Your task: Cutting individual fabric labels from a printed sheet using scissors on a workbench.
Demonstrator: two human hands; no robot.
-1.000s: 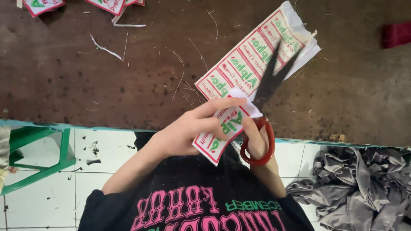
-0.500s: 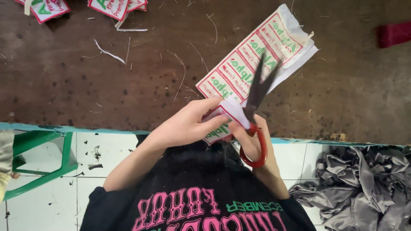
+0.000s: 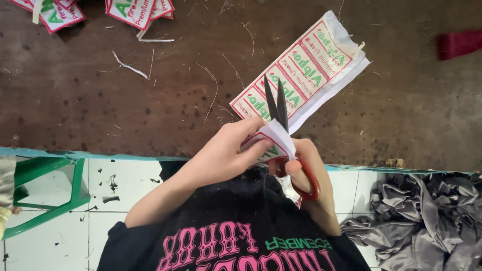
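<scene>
A long white strip of printed labels [image 3: 307, 64] with red borders and green lettering lies slanted on the brown table [image 3: 100, 105]. My left hand [image 3: 226, 150] pinches its near end [image 3: 275, 141], which is folded up off the table edge. My right hand [image 3: 315, 168] holds red-handled scissors [image 3: 277, 103]. Their dark blades point away from me, a narrow gap between them, across the strip's near end just above my left fingers.
Cut labels lie in small piles at the table's far left [image 3: 135, 10] [image 3: 55, 17], with thin paper slivers [image 3: 131, 66] scattered about. A red object [image 3: 459, 42] sits far right. Below the table edge are a green stool [image 3: 45, 193], white floor tiles and crumpled grey cloth [image 3: 427, 221].
The scissors have swung from leaning right to nearly upright and the blades have come closer together. My left hand has kept its grip on the strip's near end.
</scene>
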